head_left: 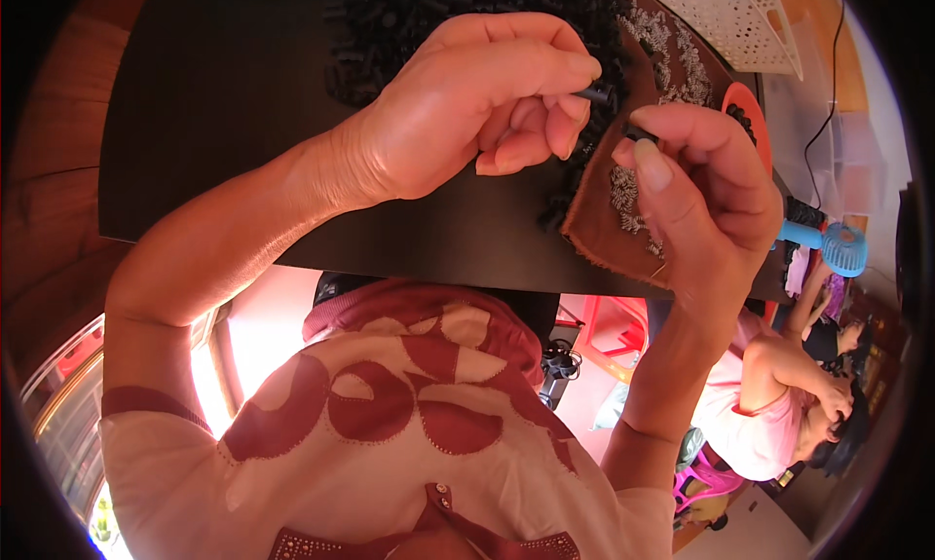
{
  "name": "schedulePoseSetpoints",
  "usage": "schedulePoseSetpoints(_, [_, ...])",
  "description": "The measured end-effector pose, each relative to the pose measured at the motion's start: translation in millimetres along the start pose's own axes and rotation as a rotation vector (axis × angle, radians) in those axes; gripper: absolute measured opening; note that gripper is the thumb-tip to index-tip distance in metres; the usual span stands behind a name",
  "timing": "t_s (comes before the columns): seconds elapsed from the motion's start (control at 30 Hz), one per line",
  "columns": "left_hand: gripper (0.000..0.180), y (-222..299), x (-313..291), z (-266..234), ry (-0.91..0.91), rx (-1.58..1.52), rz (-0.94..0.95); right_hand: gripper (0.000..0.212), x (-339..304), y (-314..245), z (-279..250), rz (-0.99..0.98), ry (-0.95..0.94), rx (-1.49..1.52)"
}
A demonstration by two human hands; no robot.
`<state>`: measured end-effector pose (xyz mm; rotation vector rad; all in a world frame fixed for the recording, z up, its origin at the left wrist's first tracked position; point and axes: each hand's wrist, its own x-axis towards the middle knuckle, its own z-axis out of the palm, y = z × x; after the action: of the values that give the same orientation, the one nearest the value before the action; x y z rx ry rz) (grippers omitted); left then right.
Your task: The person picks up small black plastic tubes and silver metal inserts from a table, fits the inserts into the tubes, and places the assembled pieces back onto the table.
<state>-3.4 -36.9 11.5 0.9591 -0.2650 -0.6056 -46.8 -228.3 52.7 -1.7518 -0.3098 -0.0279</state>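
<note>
Above the dark table my left hand [477, 102] is closed, with a small black plastic tube [598, 94] pinched between thumb and fingers. The tube sticks out to the right of the fingertips. My right hand [716, 195] is a little lower and to the right, its thumb and forefinger pinching a tiny black piece [638, 133]. Most of that piece is hidden by the fingertips. The two hands are apart. Below and beside my right hand, small metal springs [628, 205] lie scattered on a brown cloth [599, 214].
A heap of black plastic parts [380, 44] covers the table's [214, 122] far middle. More springs [691, 68] lie near a white perforated basket [726, 19]. A red bowl [762, 122] holds black pieces. At right are a blue fan [843, 249] and another person [755, 404].
</note>
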Motion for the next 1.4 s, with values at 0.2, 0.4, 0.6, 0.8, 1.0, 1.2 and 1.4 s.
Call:
schedulePoseSetpoints(0.2, [0.019, -0.3, -3.0, 1.4, -0.031, 0.019, -0.029, 0.010, -6.3, 0.7, 6.3, -0.103, 0.082, 0.037])
schedulePoseSetpoints(0.4, [0.018, 1.5, -4.6, 3.8, -0.072, 0.063, -0.028, 0.009, -7.4, 1.5, 6.9, -0.040, 0.020, 0.200])
schedulePoseSetpoints(0.6, [0.017, -0.1, -6.5, 2.6, -0.119, 0.140, 0.027, 0.009, -9.8, 3.7, 10.7, -0.032, 0.047, 0.273])
schedulePoseSetpoints(0.8, [0.018, -5.5, -8.7, 1.7, -0.153, 0.195, 0.089, 0.008, -15.9, 5.3, 13.9, -0.008, 0.076, 0.308])
schedulePoseSetpoints(1.0, [0.021, -7.1, -10.6, 2.4, -0.145, 0.266, 0.084, 0.008, -18.6, 9.3, 18.1, -0.012, 0.090, 0.312])
schedulePoseSetpoints(1.2, [0.028, -14.0, -11.1, 1.8, -0.172, 0.251, 0.161, 0.007, -21.2, 9.7, 26.2, -0.012, 0.148, 0.327])
schedulePoseSetpoints(1.4, [0.030, -9.7, -9.5, 1.9, -0.169, 0.460, 0.206, 0.007, -24.2, 13.9, 31.6, -0.028, 0.165, 0.394])
